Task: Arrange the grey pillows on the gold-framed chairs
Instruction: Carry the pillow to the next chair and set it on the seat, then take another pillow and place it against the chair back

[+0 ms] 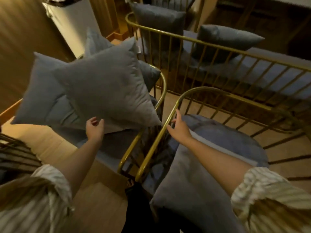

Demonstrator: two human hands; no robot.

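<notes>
Left gold-framed chair [161,91] has 3 grey pillows piled on its seat, the front pillow [107,91] leaning over the other two w/ its bottom edge on the cushion. Right chair [170,118] has one pillow [193,174] lying across the seat, and the bench [252,64] behind carries two more, all on a wood floor [94,207].

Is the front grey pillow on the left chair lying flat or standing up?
Standing, tilted on a corner. The front pillow leans on the pillow behind; the left hand touches its lower edge.
</notes>
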